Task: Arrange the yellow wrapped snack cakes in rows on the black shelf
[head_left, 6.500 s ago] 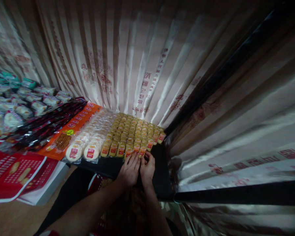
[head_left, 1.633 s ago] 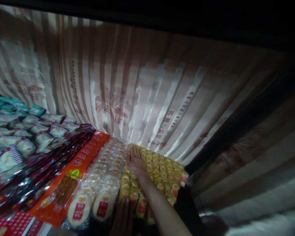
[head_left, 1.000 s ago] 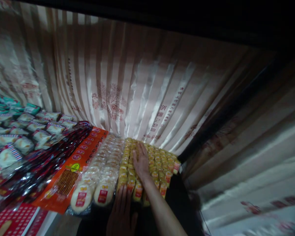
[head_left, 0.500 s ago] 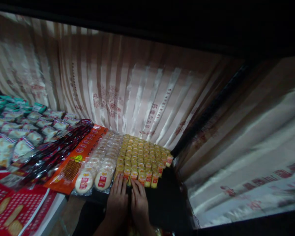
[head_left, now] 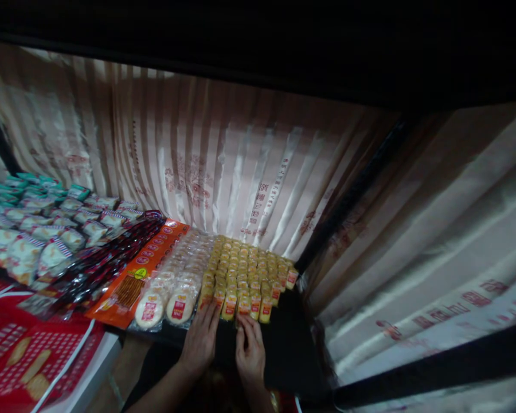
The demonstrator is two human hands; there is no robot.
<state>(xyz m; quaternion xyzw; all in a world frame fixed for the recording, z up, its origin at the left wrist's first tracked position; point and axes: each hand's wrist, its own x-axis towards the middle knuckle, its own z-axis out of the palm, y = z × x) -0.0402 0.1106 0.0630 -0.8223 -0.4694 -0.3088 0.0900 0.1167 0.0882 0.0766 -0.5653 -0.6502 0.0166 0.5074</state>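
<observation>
Rows of small yellow-wrapped snack packets (head_left: pixel 241 269) stand on the dark shelf, with red-and-white labels facing me along the front. My left hand (head_left: pixel 200 338) lies with its fingers stretched out against the front packets at the left end of the block. My right hand (head_left: pixel 250 349) has its fingers extended to the bottom of a front packet (head_left: pixel 243 304) nearer the middle. Neither hand visibly holds a packet. Directly left of the block are two rows of round white rice crackers (head_left: pixel 180 307) in clear wrapping.
Further left lie an orange snack bag (head_left: pixel 131 289), dark shiny packets (head_left: pixel 98 272) and white-and-green snack bags (head_left: pixel 51 229). A red basket (head_left: pixel 75 350) fills the lower left. Printed curtains (head_left: pixel 241 155) hang behind; a dark post (head_left: pixel 348 201) stands at right.
My hands have drawn slightly apart, the right one shifting a little to the right along the front row. The camera view has tilted slightly, and more of the basket shows.
</observation>
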